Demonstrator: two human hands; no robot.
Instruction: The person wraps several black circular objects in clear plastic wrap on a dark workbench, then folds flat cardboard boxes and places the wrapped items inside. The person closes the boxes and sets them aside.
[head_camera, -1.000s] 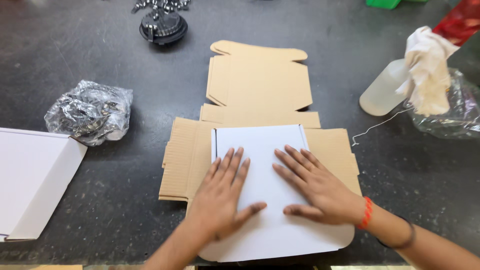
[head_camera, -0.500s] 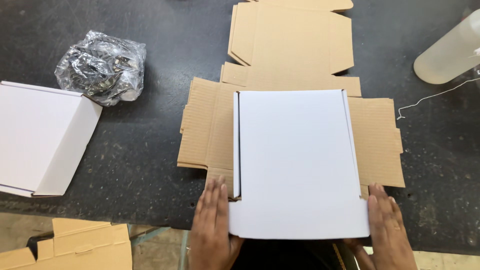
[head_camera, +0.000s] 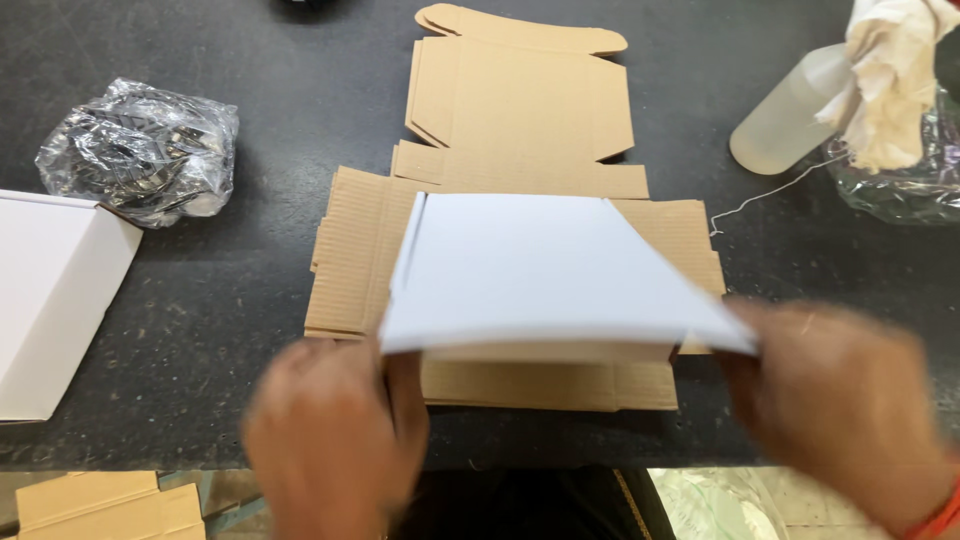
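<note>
- Left hand (head_camera: 335, 440) pinching near-left corner of white sheet (head_camera: 540, 265), blurred.
- Right hand (head_camera: 840, 400) gripping near-right corner, blurred.
- Sheet's near edge lifted off flat brown cardboard (head_camera: 520, 120) on dark table (head_camera: 250, 60).
- Crumpled plastic bag (head_camera: 140, 150) well left.

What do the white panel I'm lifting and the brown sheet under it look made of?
White panel: probably thin white-faced card, smooth and matte; it bows as both hands lift its near edge. Brown sheet: corrugated cardboard, uncoated; ribbing shows on its surface, with die-cut flaps.
</note>
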